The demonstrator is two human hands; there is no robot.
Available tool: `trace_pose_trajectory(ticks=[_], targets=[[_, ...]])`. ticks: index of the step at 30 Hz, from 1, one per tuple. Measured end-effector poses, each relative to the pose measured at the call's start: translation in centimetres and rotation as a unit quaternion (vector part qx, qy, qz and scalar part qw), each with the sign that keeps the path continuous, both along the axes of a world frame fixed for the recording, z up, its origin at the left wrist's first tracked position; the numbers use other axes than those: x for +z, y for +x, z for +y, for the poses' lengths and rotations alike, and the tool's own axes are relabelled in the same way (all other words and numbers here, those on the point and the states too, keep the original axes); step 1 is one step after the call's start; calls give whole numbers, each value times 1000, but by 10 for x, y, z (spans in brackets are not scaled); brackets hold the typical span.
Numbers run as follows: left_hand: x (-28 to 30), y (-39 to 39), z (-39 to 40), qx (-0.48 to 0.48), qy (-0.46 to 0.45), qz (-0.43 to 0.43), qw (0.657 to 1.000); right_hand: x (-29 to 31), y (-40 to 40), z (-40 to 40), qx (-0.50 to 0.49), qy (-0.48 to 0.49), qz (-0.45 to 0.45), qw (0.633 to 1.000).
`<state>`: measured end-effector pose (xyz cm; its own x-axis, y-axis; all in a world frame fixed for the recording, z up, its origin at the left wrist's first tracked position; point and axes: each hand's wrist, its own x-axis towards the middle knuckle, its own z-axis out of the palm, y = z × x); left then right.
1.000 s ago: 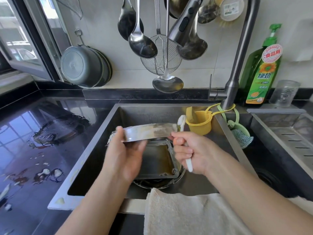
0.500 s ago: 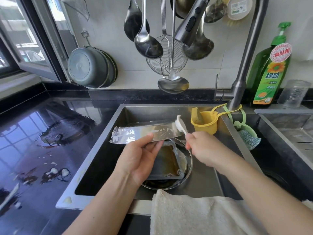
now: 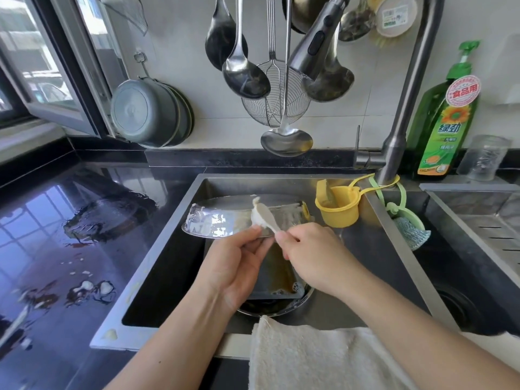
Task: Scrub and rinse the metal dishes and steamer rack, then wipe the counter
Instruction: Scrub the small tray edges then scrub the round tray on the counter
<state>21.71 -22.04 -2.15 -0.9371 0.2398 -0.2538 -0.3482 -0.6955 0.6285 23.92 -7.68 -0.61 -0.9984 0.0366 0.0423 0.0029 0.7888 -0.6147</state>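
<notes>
"食品用" is read on the soap bottle (image 3: 444, 119) at the counter's back edge, while a soapy metal dish (image 3: 225, 218) is gripped by the left hand (image 3: 239, 266) and a brush (image 3: 263, 216), its handle mostly hidden, by the right hand (image 3: 312, 254).

- Metal dish (image 3: 225, 218): shiny and shallow, soap-streaked, held tilted on edge above the sink.
- Brush (image 3: 263, 216): white, sudsy head pressed against the dish's underside.
- Square tray (image 3: 277, 273): lies flat in the sink with brownish water and bubbles, atop a round pan.
- Worktop (image 3: 70, 249): glossy black, wet and spattered.
</notes>
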Motion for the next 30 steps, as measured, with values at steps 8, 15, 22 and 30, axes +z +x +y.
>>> trace_pose_trajectory(ticks=[8, 15, 22, 30], targets=[[12, 0, -9, 44, 38, 36, 998, 3, -9, 21, -66, -34, 38, 996], [20, 0, -25, 98, 86, 77, 988, 9, -9, 24, -106, -45, 83, 990], [8, -4, -19, 107, 60, 53, 991, 1, -1, 3, -8, -17, 57, 998], [7, -6, -14, 99, 64, 60, 991, 0, -4, 16, -36, 2, 51, 998]])
